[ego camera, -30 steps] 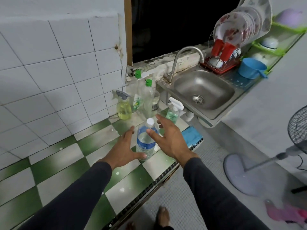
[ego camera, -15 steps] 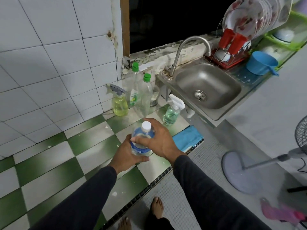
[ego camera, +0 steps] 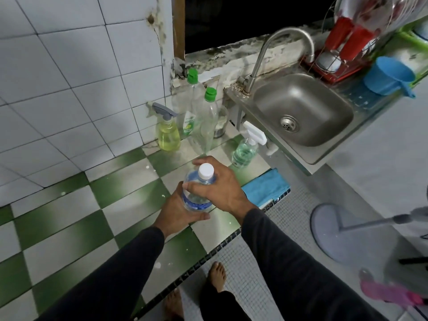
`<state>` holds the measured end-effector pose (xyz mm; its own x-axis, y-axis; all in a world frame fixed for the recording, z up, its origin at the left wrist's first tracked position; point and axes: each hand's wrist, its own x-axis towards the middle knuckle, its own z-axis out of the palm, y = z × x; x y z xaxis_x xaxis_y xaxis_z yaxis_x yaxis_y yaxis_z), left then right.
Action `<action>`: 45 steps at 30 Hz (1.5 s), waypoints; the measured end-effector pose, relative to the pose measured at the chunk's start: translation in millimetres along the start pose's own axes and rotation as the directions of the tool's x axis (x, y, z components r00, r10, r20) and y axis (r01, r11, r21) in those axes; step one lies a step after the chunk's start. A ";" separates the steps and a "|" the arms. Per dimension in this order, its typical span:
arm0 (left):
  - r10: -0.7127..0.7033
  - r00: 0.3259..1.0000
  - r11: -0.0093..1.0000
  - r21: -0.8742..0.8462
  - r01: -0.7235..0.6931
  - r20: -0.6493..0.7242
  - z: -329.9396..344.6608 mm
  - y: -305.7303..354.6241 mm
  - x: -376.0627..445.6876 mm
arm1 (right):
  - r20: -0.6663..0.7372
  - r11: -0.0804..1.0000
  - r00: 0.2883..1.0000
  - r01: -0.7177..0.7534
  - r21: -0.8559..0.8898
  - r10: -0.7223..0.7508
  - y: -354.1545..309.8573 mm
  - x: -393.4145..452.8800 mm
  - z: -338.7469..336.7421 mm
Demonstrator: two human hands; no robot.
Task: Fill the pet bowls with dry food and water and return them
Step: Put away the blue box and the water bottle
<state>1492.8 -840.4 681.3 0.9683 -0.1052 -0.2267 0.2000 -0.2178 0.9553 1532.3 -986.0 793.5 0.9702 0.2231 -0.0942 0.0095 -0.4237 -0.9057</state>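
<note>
Head view: green-and-white checkered tile desk (ego camera: 69, 218) carries 1 clear plastic water bottle with a white cap (ego camera: 198, 193) (upright, near its front edge), grasped by both hands: left hand (ego camera: 178, 213) low, right hand (ego camera: 222, 186) at the shoulder.

A white-capped, blue-labelled water bottle (ego camera: 198, 189) at centre frame; green-and-white checked counter (ego camera: 69, 218) lower left; blue cloth (ego camera: 264, 187) centre right; red cups (ego camera: 349, 38) upper right.
</note>
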 end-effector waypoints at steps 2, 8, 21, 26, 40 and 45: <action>0.000 1.000 1.000 -0.013 0.000 -0.007 1.2 -1.6 1.2 | -0.007 1.000 1.000 -0.001 0.003 0.001 -0.2 1.5 -1.3; 0.008 1.000 1.000 -0.029 -0.008 -0.025 4.0 -3.5 2.4 | -0.019 1.000 1.000 0.000 0.005 0.000 -0.4 2.4 -1.2; 0.014 1.000 1.000 -0.012 -0.014 -0.026 0.7 1.5 -24.4 | -0.042 1.000 0.999 -0.007 0.009 0.007 -21.9 -26.8 -0.6; 0.031 0.999 1.000 0.007 -0.030 -0.036 -3.2 4.7 -50.4 | -0.064 1.000 0.998 -0.004 -0.030 0.003 -35.9 -53.1 3.2; 0.083 0.994 0.995 0.056 -0.079 -0.077 13.5 5.9 -148.0 | -0.070 0.999 0.997 0.031 -0.024 -0.032 -58.2 -153.4 13.2; 0.101 0.985 0.994 0.064 -0.093 -0.143 29.1 2.2 -200.5 | -0.006 0.997 0.997 0.082 -0.013 -0.082 -60.5 -197.7 17.1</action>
<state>1294.8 -848.0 723.3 0.9949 0.0134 -0.0995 0.0994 -0.2689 0.9580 1335.7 -989.5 859.9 0.9677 0.2515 -0.0170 0.0921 -0.4155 -0.9049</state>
